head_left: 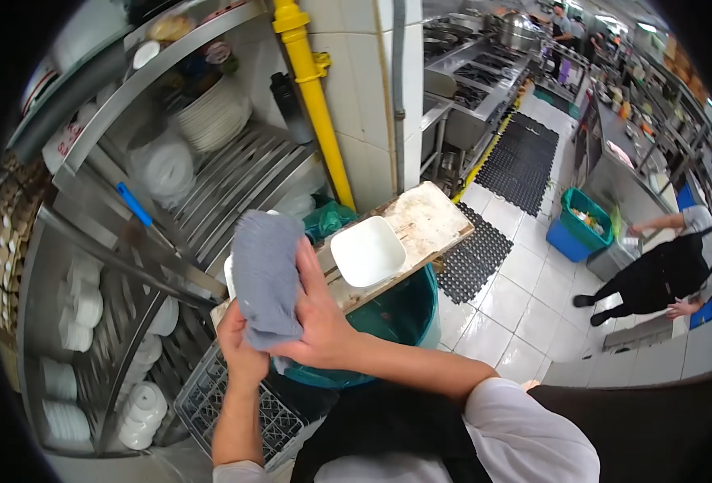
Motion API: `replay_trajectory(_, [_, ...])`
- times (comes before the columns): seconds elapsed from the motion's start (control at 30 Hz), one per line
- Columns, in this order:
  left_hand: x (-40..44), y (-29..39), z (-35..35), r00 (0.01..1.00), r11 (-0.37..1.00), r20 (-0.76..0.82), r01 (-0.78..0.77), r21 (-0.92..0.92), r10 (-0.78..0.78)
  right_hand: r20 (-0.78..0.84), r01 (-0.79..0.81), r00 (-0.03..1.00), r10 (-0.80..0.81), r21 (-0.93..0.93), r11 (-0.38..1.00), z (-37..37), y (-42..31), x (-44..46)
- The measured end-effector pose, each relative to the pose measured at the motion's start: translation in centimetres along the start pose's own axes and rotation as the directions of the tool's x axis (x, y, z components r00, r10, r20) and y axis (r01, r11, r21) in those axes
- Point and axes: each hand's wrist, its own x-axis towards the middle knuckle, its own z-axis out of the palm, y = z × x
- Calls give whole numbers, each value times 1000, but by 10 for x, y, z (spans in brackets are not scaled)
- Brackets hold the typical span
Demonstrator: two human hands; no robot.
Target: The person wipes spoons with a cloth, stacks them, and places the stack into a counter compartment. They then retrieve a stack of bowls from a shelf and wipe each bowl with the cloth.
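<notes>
A folded grey cloth is between my two hands, above the near end of a wooden board. My right hand is closed on the cloth from the right, with its thumb side along the cloth's edge. My left hand grips the lower left of the cloth, its fingers partly hidden. White edges of a dish peek out behind the cloth; whether a hand touches it I cannot tell. A square white bowl sits on the worn board, just right of my hands.
Under the board stands a green-lined bin. Beside it is a grey plastic crate. Metal racks with white plates and stacked bowls fill the left. A person stands at right near a blue bin.
</notes>
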Motion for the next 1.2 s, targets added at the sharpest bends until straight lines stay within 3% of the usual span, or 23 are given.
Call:
replay_trajectory(0.07, [-2, 5, 4, 1000, 998, -7, 19, -64, -20, -260, 85, 963, -66, 63, 994, -5, -2, 20])
replay_trajectory(0.1, [-4, 7, 8, 999, 990, 22, 28, -136, -25, -360, 20, 932, 44, 173, 985, -12, -4, 26])
replay_trajectory(0.13, [-8, 9, 10, 998, 978, 48, 43, -207, -33, -359, 16, 932, 47, 169, 985, -22, 3, 34])
replay_trajectory(0.17, [-10, 10, 13, 999, 978, 46, 32, -207, -23, -259, -147, 915, 310, 500, 853, -37, 14, 43])
replay_trajectory(0.2, [-11, 9, 18, 999, 977, 44, 31, -212, -22, -77, -287, 855, 513, 753, 592, -46, 23, 47])
replay_trajectory(0.27, [-9, 8, 33, 997, 944, 28, -62, -324, 75, 75, -220, 846, 528, 951, 218, -50, 41, 40])
replay_trajectory(0.3, [-4, 10, 42, 996, 929, 12, -80, -362, 91, 155, -148, 841, 519, 987, -56, -36, 60, 30])
replay_trajectory(0.33, [0, 7, 47, 996, 925, 15, -80, -372, 92, 149, -147, 840, 522, 988, -45, -26, 65, 16])
replay_trajectory(0.4, [4, -2, 57, 999, 932, 36, 0, -363, 14, 92, -129, 718, 690, 992, 2, -8, 66, -23])
replay_trajectory(0.43, [8, -4, 66, 999, 976, 47, 12, -218, -2, 208, -390, 730, 651, 909, 146, -12, 66, -47])
replay_trajectory(0.47, [13, -13, 71, 999, 974, 49, 19, -226, -8, 333, -607, 704, 627, 741, 288, -23, 65, -72])
replay_trajectory(0.53, [23, -41, 81, 946, 992, 299, 113, 61, -126, 497, -734, 621, 606, 639, 229, -39, 60, -106])
replay_trajectory(0.57, [28, -50, 89, 948, 992, 293, 115, 56, -126, 516, -780, 579, 632, 576, 245, -50, 62, -122])
replay_trajectory(0.6, [32, -58, 100, 921, 962, 390, -121, 244, 17, 531, -821, 535, 657, 509, 258, -64, 65, -136])
replay_trajectory(0.63, [34, -67, 108, 853, 847, 507, -358, 393, 125, 524, -832, 500, 690, 512, 214, -80, 61, -146])
replay_trajectory(0.7, [32, -100, 115, 824, 806, 550, -418, 419, 141, 518, -845, 455, 724, 508, 168, -109, 57, -166])
replay_trajectory(0.77, [28, -118, 119, 763, 726, 626, -520, 450, 158, 413, -813, 455, 789, 555, 179, -133, 55, -183])
replay_trajectory(0.93, [26, -150, 116, 711, 652, 696, -574, 496, 97, 326, -728, 489, 809, 664, 173, -163, 44, -191])
replay_trajectory(1.0, [24, -157, 116, 713, 639, 694, -580, 506, 98, 295, -716, 540, 788, 654, 246, -166, 42, -187])
replay_trajectory(1.1, [21, -170, 120, 717, 635, 686, -588, 501, 123, 321, -686, 602, 731, 677, 267, -166, 37, -168])
replay_trajectory(1.2, [15, -169, 117, 697, 621, 716, -578, 530, 39, 420, -693, 666, 617, 655, 302, -159, 28, -130])
